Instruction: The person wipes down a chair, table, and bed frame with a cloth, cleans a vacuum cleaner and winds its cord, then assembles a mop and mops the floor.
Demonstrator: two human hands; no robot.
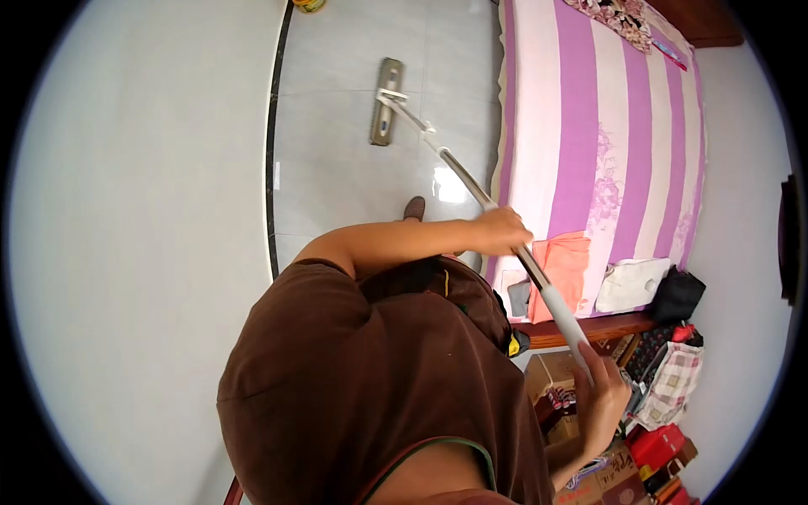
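A flat mop [467, 178] runs diagonally across the view, its long rectangular head [384, 126] lying on the grey tiled floor. My left hand [501, 231] is wrapped around the middle of the metal pole, beside the bed's edge. Farther up, my right hand [602, 391] is closed around the white end grip [562, 316], close to the stacked boxes. Both hands hold the same pole, which slants down and away from my body to the mop head.
A bed [576, 93] with purple and white stripes stands to the right, bearing an orange cloth [566, 261], a white bag [633, 284] and a black bag [678, 295]. Cardboard boxes [551, 370] crowd the lower right. A white wall [143, 210] rises at left; a yellow container [309, 5] sits far ahead.
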